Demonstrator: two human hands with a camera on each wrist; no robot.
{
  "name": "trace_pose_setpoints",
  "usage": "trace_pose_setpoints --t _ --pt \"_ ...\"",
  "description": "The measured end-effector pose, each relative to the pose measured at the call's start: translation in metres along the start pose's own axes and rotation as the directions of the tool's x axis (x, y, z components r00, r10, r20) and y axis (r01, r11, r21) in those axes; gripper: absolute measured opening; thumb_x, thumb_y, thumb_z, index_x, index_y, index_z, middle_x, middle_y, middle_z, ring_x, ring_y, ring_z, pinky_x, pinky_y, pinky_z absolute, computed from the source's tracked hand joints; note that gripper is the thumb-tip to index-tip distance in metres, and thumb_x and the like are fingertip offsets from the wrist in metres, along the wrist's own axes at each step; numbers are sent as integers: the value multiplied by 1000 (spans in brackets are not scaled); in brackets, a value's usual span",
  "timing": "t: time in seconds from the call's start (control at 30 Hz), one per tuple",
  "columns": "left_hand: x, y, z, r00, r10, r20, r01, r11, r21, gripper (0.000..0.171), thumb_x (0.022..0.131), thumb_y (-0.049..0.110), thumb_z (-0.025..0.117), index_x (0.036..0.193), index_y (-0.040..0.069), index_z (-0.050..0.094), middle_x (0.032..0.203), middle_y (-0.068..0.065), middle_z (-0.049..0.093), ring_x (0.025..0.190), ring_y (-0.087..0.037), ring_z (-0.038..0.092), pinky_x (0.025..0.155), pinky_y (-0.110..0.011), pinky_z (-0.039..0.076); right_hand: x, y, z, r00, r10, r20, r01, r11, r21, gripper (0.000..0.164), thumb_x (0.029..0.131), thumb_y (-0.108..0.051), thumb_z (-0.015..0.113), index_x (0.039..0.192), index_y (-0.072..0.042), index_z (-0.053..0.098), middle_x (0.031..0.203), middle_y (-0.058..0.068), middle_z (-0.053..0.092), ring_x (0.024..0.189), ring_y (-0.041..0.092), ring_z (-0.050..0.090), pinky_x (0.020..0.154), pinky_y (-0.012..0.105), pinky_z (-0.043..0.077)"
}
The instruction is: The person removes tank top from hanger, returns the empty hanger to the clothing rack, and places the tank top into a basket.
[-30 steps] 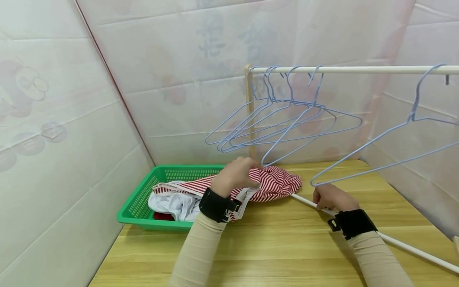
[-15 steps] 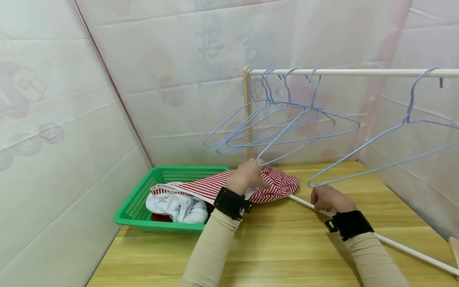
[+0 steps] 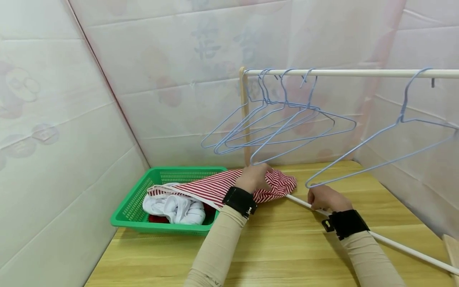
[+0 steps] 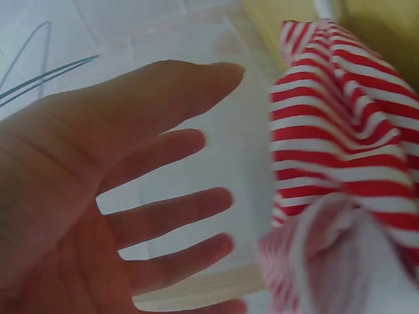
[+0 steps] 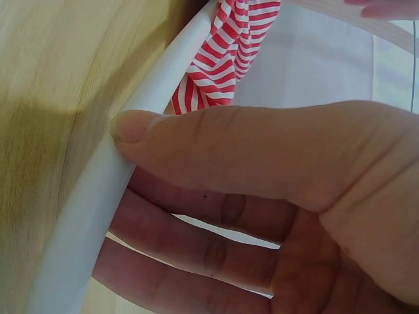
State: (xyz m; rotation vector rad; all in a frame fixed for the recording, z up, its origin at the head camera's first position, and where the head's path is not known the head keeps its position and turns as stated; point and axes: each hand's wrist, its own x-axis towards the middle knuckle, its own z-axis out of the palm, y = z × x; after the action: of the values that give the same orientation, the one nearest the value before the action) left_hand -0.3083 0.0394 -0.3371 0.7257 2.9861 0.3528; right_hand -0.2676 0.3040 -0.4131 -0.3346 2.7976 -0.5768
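A red-and-white striped garment (image 3: 222,183) lies draped from the basket's right side onto the table. Over its right part is my left hand (image 3: 255,177); the left wrist view shows its fingers extended and apart, with no cloth between them, and striped fabric (image 4: 340,131) beside the fingertips. Farther right, my right hand (image 3: 329,198) holds a white rod (image 3: 401,248) lying slantwise along the table. In the right wrist view, the thumb lies on the near side of the rod (image 5: 85,216) and the fingers pass behind it. The rod's far end disappears at the striped fabric.
A green basket (image 3: 130,215) at left contains white clothing (image 3: 175,209) and something dark red (image 3: 157,219). Above the table, several blue wire hangers (image 3: 283,119) hang from a white rail (image 3: 358,73) on a wooden post (image 3: 245,115). One separate hanger (image 3: 358,149) hangs just above my right hand.
My left hand has moved rightward along the striped garment, uncovering more of it and the basket. My right hand keeps its place on the rod. The head view has shifted slightly.
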Motion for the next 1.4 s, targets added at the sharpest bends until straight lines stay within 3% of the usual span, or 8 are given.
trace_pose_setpoints --t 0.1,0.3,0.43,0.63,0.9,1.17,1.23,1.4 --pt "8 -1 9 1000 13 -12 -13 999 35 64 78 27 90 138 31 67 141 10 66 133 -21 61 108 -55 48 0 0 -1 1000 7 2 -7 1000 -4 8 86 1 76 92 -4 74 83 5 67 68 18 61 60 30 52" --pt "18 -5 26 999 -54 3 54 994 96 77 77 38 91 146 37 59 150 5 59 141 -28 53 106 -68 45 -1 1 0 1000 12 -4 -12 1000 -8 10 85 1 76 93 -5 76 87 6 67 71 18 61 63 31 53" --pt "20 -9 34 997 -70 21 68 993 94 81 73 34 94 146 35 59 154 3 53 143 -25 50 100 -72 47 -1 0 2 1000 12 -16 -12 1000 -2 10 84 1 76 91 -6 75 91 7 62 72 18 60 62 30 53" --pt "18 -14 42 995 -96 38 92 992 85 81 68 26 97 141 24 63 150 2 54 134 -26 57 96 -70 50 -1 0 3 1000 11 -16 -11 1000 2 9 84 1 77 89 -6 74 93 8 59 72 18 59 62 29 52" --pt "19 -16 47 973 -195 126 173 970 168 71 72 22 94 137 23 64 140 -3 66 129 -33 62 108 -67 44 -1 0 4 1000 -7 -18 6 1000 -26 9 83 0 77 89 -6 75 90 8 61 71 18 59 61 29 51" --pt "21 -21 61 956 -294 -20 293 940 172 29 101 17 62 129 20 71 134 -8 70 124 -37 64 109 -66 42 -2 -2 8 1000 2 -20 -2 1000 19 10 83 2 77 89 -5 73 92 8 59 71 17 59 61 29 52" --pt "21 -22 61 953 -299 -44 302 936 180 27 101 19 61 125 21 73 131 -6 72 118 -35 68 105 -65 46 -3 -3 7 1000 7 -21 -6 1000 27 10 83 2 77 90 -5 73 92 8 59 72 18 59 61 29 52" --pt "21 -24 54 967 -245 -73 253 956 145 43 100 18 62 141 30 60 129 -7 73 110 -33 72 91 -60 56 -4 -4 3 1000 16 -17 -15 1000 25 9 84 1 76 90 -4 73 93 9 58 73 18 59 62 29 52"
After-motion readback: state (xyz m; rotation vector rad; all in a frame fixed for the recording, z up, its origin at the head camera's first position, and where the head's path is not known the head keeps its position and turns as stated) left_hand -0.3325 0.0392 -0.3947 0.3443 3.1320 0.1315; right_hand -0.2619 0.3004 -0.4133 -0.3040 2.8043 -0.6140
